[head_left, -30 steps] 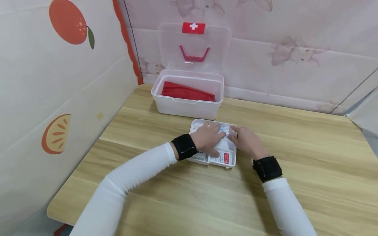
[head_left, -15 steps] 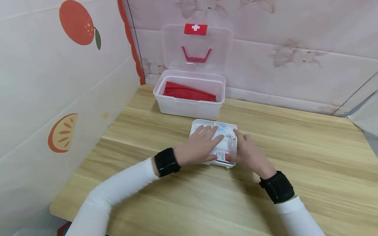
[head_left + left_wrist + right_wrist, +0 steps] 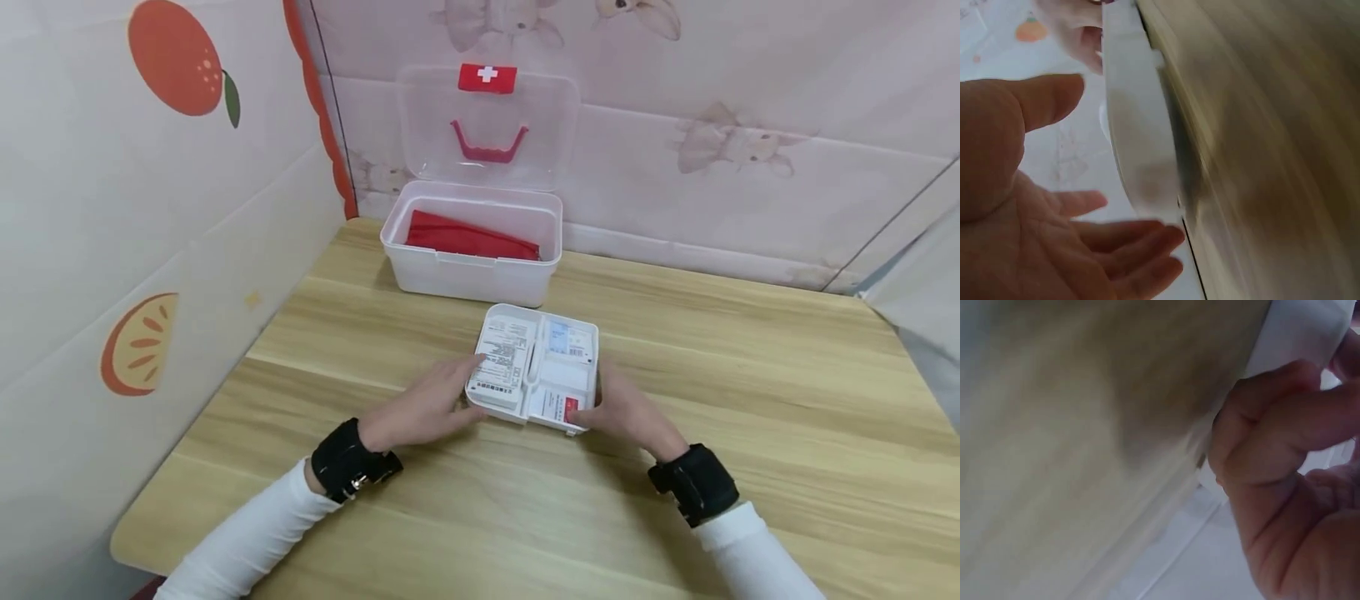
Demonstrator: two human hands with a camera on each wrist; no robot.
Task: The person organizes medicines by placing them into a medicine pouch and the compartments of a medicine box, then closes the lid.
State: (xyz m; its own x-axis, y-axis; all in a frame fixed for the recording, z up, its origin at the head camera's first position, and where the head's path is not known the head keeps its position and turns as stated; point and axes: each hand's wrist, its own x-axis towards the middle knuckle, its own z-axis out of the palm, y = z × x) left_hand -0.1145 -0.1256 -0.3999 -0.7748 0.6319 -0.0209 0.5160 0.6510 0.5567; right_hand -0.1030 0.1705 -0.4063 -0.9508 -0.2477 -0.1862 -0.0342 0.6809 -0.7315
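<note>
A small white plastic case lies open-topped on the table, split into compartments. Its left one holds a stack of printed white packets; in the right half sit a blue-and-white packet and a white packet with a red patch. My left hand is at the case's left side, thumb and fingers spread and fairly straight in the left wrist view. My right hand holds the right side of the case, thumb over the front right corner; its fingers are curled in the right wrist view.
Behind the case stands a translucent box with a red cloth pouch inside. Its raised lid leans back by the wall and bears a red handle. The wooden table meets printed wall sheets at left and back.
My left hand has lifted off the packets and drawn back left to the case's left edge, uncovering the contents. My right hand has shifted down along the right side, thumb now over the front corner.
</note>
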